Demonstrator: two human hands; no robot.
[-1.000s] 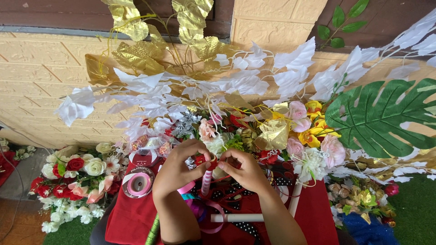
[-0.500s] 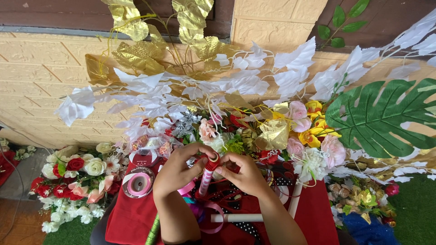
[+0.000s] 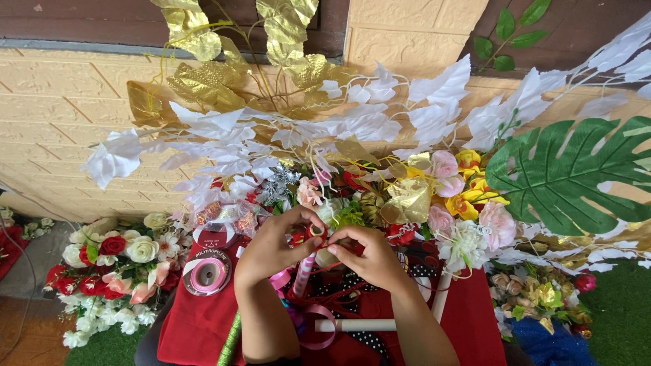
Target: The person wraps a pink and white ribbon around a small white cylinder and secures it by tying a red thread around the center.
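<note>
My left hand [image 3: 271, 247] and my right hand [image 3: 369, 256] meet in front of a large artificial flower arrangement [image 3: 380, 196]. Both pinch a small red flower piece with red ribbon [image 3: 313, 235] between their fingertips. A pink and white striped stick [image 3: 303, 272] stands just below the hands. The arrangement has white leaves, gold leaves, pink roses [image 3: 444, 164] and yellow blooms. It rests on a red cloth with black dotted fabric [image 3: 203, 318].
A roll of pink ribbon [image 3: 207, 274] lies on the red cloth at left. A bunch of red, white and pink flowers [image 3: 112, 268] sits further left. A white tube [image 3: 356, 325] lies near my right forearm. A big green leaf [image 3: 576, 173] spreads at right. A yellow textured wall is behind.
My fingers have worked the red piece; the hands closed in slightly toward each other and rose a little. The rest has not moved.
</note>
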